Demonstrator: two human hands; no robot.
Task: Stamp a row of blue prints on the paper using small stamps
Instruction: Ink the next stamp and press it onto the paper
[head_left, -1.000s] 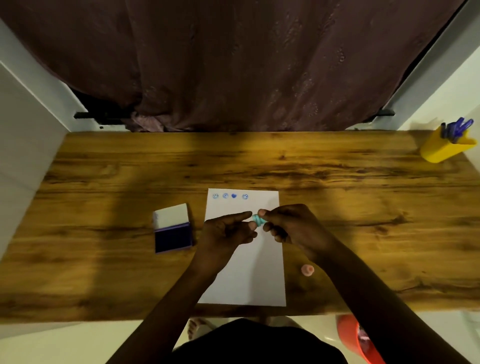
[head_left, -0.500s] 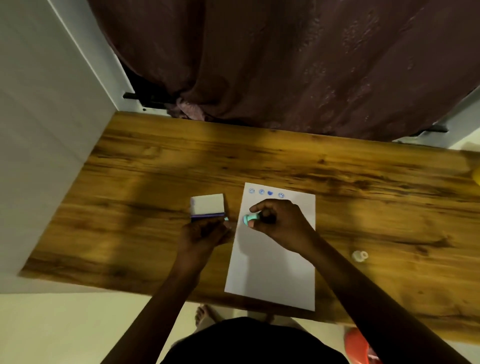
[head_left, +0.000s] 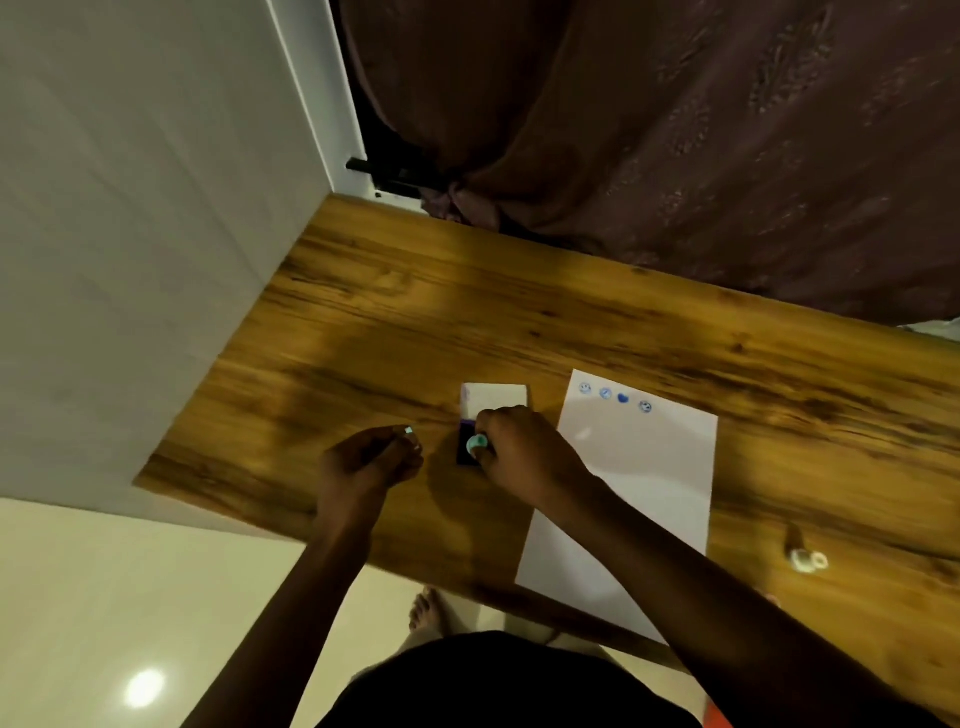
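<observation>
Pressing down over the open ink pad (head_left: 467, 441), the right hand (head_left: 519, 457) is gripping a small teal stamp (head_left: 477, 443). Just left of the pad, the left hand (head_left: 363, 462) is pinching a tiny cap (head_left: 408, 431). Right of the pad, the paper (head_left: 639, 493) is lying flat, showing four blue prints (head_left: 615, 397) along its far edge.

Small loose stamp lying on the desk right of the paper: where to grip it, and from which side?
Pinch the loose stamp across its short round body, coming straight down from above. It lies alone on bare desk, apart from the paper, so both sides look free. Its exact pose is too blurred to tell.
</observation>
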